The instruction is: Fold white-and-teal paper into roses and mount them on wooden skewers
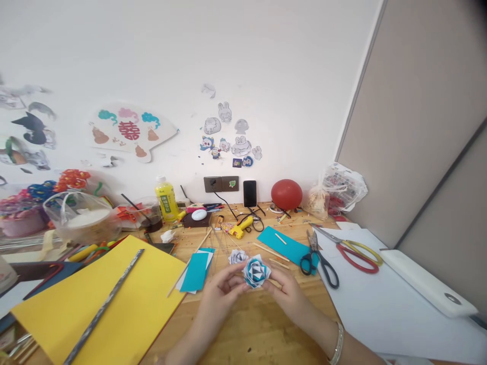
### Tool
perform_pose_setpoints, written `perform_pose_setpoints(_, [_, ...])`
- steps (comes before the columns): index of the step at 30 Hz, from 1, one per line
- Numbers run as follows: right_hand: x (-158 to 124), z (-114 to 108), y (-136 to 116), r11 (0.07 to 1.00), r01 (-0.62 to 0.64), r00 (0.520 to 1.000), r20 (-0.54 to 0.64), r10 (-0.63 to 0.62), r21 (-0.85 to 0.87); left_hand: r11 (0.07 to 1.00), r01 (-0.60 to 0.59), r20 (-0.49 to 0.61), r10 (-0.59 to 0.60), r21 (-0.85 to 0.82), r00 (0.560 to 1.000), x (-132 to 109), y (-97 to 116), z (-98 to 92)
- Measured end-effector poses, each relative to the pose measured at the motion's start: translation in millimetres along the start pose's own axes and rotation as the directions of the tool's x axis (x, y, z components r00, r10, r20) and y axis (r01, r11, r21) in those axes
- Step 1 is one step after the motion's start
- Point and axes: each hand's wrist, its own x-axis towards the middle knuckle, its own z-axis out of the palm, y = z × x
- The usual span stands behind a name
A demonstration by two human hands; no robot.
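Note:
A blue and white paper flower (256,271) is held up between both hands, just above the wooden table. My left hand (224,285) grips its left side, with fingers curled and the thumb against the lower petals. On the other side, my right hand (286,290) pinches the flower's right edge between thumb and fingers. Behind it lies a second, whitish paper flower (238,256). Blue and white paper strips (195,272) are stacked to the left of my left hand. Black-handled scissors (315,257) lie beyond my right hand, partly over a blue sheet (285,244).
A yellow sheet (152,284) bearing a dark patterned stick (106,304) covers the left. White paper (380,294) and red-and-yellow scissors (355,253) lie right. Toward the wall stand a yellow glue gun (241,228), a phone (250,193), a red balloon (286,194) and a bottle (166,199).

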Motion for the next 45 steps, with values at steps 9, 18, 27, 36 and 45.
perform_pose_setpoints(9, [-4.0,6.3,2.6,1.0,-0.001,1.0,-0.028,0.002,0.014,0.997,-0.041,-0.048,0.038,-0.067,0.998,-3.6,-1.7,5.4])
perform_pose_setpoints(18, [-6.9,4.4,7.7,0.999,0.035,0.999,-0.037,-0.035,0.002,0.988,-0.041,-0.056,0.033,-0.149,0.998,-4.1,1.2,10.9])
perform_pose_setpoints(27, [-7.0,9.1,6.8,0.998,0.026,0.989,-0.144,-0.033,-0.052,0.979,-0.036,-0.035,0.03,-0.202,0.999,-4.2,-0.9,11.4])
perform_pose_setpoints(36, [-7.3,10.9,7.2,0.998,0.037,0.989,-0.141,-0.043,-0.044,0.979,-0.063,-0.015,0.061,-0.195,0.998,-4.7,-4.9,10.0])
perform_pose_setpoints(45, [-7.0,8.1,11.7,0.99,0.114,0.989,-0.087,-0.122,-0.086,0.981,-0.159,0.024,0.163,-0.111,0.986,-4.6,-10.4,3.3])
